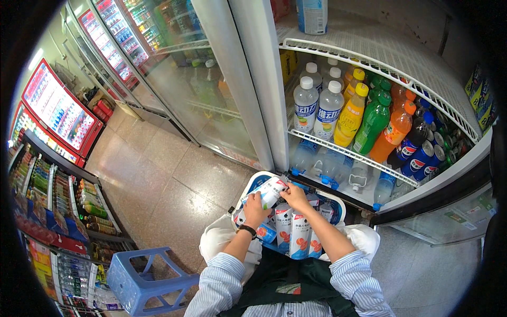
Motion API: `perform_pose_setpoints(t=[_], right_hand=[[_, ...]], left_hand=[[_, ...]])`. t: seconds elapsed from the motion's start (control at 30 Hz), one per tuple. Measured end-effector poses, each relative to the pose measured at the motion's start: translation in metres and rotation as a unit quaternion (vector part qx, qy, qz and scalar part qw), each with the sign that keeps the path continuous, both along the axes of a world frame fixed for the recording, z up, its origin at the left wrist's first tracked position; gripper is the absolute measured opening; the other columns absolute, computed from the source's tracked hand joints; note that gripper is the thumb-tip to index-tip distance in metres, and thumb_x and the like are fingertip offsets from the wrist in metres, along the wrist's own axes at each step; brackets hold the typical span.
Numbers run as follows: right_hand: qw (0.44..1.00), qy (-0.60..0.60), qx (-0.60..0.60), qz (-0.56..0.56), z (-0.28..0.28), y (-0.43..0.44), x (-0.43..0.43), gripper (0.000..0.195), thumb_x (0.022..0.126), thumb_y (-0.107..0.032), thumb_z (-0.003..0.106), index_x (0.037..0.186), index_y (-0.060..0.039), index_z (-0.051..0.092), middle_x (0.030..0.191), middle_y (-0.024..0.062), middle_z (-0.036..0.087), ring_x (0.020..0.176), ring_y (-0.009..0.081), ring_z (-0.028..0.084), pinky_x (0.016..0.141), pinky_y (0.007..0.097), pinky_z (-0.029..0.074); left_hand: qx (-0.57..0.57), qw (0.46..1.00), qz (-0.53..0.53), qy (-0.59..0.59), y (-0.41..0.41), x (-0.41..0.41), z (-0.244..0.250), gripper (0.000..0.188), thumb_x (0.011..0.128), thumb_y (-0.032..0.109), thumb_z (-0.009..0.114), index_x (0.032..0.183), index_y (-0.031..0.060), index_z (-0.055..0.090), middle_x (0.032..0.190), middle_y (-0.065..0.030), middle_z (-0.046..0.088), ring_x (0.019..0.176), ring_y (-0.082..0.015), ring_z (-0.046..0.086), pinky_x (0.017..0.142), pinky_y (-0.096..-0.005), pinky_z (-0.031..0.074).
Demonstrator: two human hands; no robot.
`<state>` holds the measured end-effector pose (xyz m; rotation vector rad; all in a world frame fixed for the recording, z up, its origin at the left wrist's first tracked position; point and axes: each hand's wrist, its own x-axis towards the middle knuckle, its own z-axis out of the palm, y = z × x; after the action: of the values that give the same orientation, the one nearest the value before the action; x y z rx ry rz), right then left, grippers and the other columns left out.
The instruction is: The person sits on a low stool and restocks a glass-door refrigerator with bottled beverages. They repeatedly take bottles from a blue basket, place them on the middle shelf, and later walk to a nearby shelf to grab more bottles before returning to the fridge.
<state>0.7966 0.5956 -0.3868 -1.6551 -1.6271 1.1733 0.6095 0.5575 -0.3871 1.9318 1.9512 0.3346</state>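
Note:
A white drink bottle with a printed label [271,191] lies tilted over a blue and white plastic basket [343,209]. My left hand [255,210] grips its lower end, and the fingers of my right hand [295,197] close on its other end, near the cap. Similar bottles with grapefruit pictures [300,235] stand upright in the basket between my knees, and another bottle [266,233] leans below my left hand. Just beyond the basket is an upright drinks fridge, its wire shelf [352,150] holding bottles with white, yellow, green and orange caps, and Pepsi cans [418,161].
The fridge's glass door [439,222] stands open at the right. A blue plastic stool [138,283] is at the lower left, beside shelves of drinks [59,194]. One blue and white container [313,18] stands on the upper fridge shelf. Tiled floor [158,178] stretches to the left.

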Motion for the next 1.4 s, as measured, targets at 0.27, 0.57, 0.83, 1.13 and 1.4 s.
perform_pose_setpoints(t=[0.27,0.57,0.83,1.13,1.4], right_hand=[[0.995,-0.089,0.055,0.003,-0.006,-0.008,-0.004,0.060,0.083,-0.029,0.068,0.132,0.0002,0.051,0.103,0.0195,0.069,0.094,0.0358,0.066,0.081,0.0420,0.052],[0.983,0.037,0.162,-0.076,0.114,0.005,0.008,0.041,0.087,-0.019,0.066,0.124,-0.0024,0.060,0.110,0.0161,0.068,0.098,0.0277,0.067,0.085,0.0366,0.052],[0.781,0.164,0.583,-0.149,0.356,0.064,0.054,0.033,0.091,-0.010,0.062,0.123,0.0001,0.058,0.112,0.0148,0.067,0.097,0.0227,0.066,0.082,0.0326,0.052],[0.862,-0.016,0.442,-0.245,0.450,0.198,0.072,0.086,0.073,-0.024,0.082,0.140,0.0008,0.033,0.127,0.0251,0.056,0.120,0.0382,0.055,0.102,0.0435,0.043],[0.841,-0.044,0.458,-0.284,0.438,0.188,0.081,0.066,0.077,-0.013,0.077,0.131,0.0005,0.042,0.123,0.0219,0.059,0.116,0.0346,0.058,0.099,0.0419,0.044]], left_hand=[[-0.007,1.000,-0.008,0.019,-0.018,0.009,-0.025,0.095,0.074,0.034,0.076,0.145,-0.0025,0.025,0.151,-0.0228,0.028,0.142,-0.0399,0.023,0.108,-0.0649,0.024],[0.045,0.997,-0.028,-0.059,-0.007,0.024,0.007,0.091,0.076,0.023,0.074,0.147,-0.0011,0.022,0.150,-0.0291,0.027,0.141,-0.0452,0.023,0.108,-0.0624,0.027],[0.200,0.944,-0.198,-0.171,-0.009,0.048,0.030,0.066,0.079,0.025,0.074,0.133,-0.0004,0.046,0.134,-0.0265,0.048,0.126,-0.0474,0.043,0.102,-0.0502,0.038],[0.040,0.954,-0.298,-0.009,-0.023,0.053,0.021,0.058,0.083,0.028,0.068,0.136,0.0147,0.048,0.146,-0.0180,0.041,0.137,-0.0380,0.034,0.110,-0.0568,0.029],[0.024,0.954,-0.299,-0.016,-0.022,0.054,0.013,0.059,0.083,0.029,0.069,0.136,0.0129,0.048,0.146,-0.0179,0.040,0.139,-0.0372,0.032,0.110,-0.0545,0.029]])
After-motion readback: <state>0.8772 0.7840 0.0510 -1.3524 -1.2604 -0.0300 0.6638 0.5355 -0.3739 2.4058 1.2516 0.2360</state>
